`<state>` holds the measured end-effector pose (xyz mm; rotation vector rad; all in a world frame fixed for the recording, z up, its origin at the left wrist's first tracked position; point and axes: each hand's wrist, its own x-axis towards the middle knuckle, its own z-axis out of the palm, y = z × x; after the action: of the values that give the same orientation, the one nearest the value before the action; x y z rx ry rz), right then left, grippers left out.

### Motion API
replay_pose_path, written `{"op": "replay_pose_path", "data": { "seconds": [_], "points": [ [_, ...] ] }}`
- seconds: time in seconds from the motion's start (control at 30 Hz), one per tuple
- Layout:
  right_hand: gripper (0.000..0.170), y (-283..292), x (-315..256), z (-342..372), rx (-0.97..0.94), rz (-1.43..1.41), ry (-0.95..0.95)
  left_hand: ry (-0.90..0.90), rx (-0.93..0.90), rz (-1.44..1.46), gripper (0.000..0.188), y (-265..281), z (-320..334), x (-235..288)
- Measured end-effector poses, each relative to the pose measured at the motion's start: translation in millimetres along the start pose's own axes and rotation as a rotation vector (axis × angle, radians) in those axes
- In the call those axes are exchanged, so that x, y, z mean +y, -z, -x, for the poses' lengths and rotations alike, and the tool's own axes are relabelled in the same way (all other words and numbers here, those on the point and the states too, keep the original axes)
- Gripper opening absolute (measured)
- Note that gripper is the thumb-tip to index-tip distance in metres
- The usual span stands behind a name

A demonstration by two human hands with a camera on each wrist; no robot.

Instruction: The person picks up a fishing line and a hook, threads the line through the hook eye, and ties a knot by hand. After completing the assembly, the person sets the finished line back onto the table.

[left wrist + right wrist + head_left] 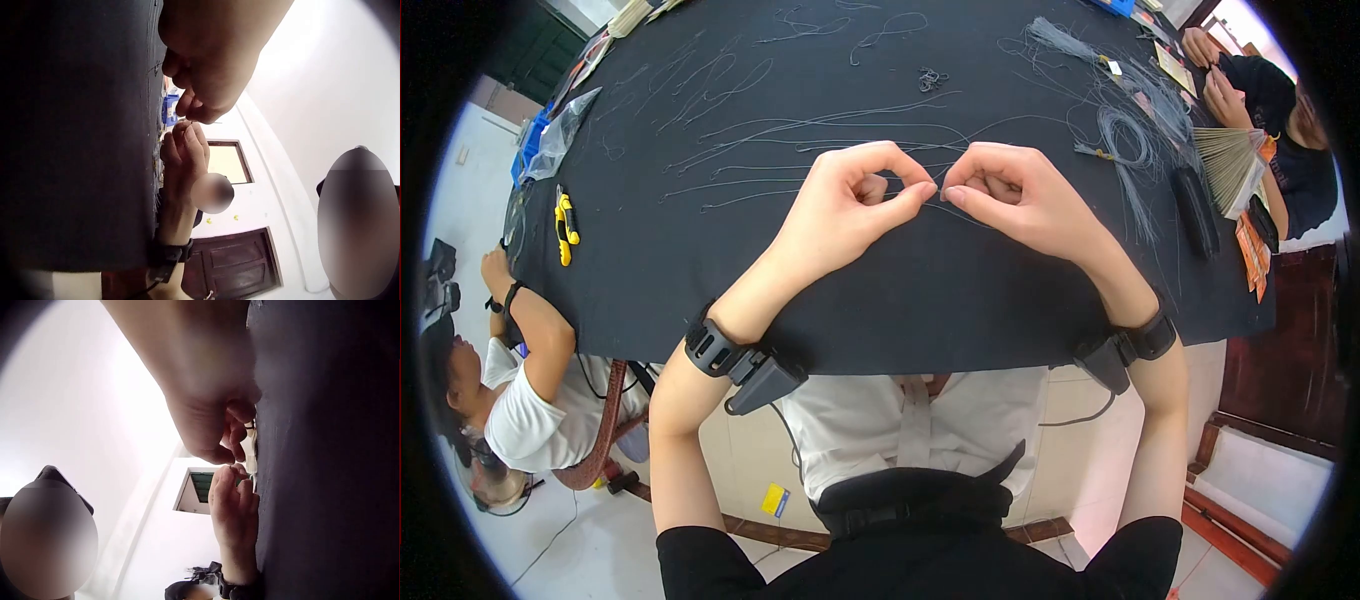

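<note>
Thumb and forefinger of my left hand [847,203] pinch a tiny piece at their tips, mostly hidden by the fingers. My right hand [1030,200] pinches likewise, its fingertips almost meeting the left ones. A thin fishing line shows faintly by the right fingertips and trails below them. In the left wrist view the right hand [186,150] faces the left hand [209,69] tip to tip, above the table. Several lengths of thin grey line [820,125] lie spread out just beyond both hands.
Bundles of line [1125,140] lie at the right, beside a black case [1195,212] and a fan of cards [1228,165]. Small dark pieces [932,80] are heaped at the back. Yellow snips [565,227] and a plastic bag [565,135] lie left. People sit at both sides.
</note>
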<state>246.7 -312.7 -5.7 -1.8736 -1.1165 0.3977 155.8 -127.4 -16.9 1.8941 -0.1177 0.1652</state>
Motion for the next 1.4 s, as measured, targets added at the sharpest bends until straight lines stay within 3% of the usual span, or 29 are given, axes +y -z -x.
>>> {"op": "replay_pose_path", "data": {
  "seconds": [0.37, 0.53, 0.63, 0.93, 1.4],
  "points": [
    [0.015, 5, 0, 1, 0.034, 0.156, 0.008, -0.053, 0.052, -0.243, 0.005, 8, 0, 2],
    [0.018, 4, 12, -1, 0.123, -0.064, 0.102, -0.108, 0.102, -0.261, 0.006, 10, 0, 2],
    [0.022, 5, 12, -2, 0.135, -0.121, 0.103, -0.220, 0.185, -0.087, 0.005, 2, -3, 5],
    [0.030, 2, 9, 0, 0.125, -0.183, 0.113, -0.473, 0.159, -0.242, 0.006, 7, -2, 11],
    [0.033, -8, -4, 3, 0.062, -0.081, 0.099, -0.450, 0.032, -0.277, 0.007, 0, -1, 7]
  ]
}}
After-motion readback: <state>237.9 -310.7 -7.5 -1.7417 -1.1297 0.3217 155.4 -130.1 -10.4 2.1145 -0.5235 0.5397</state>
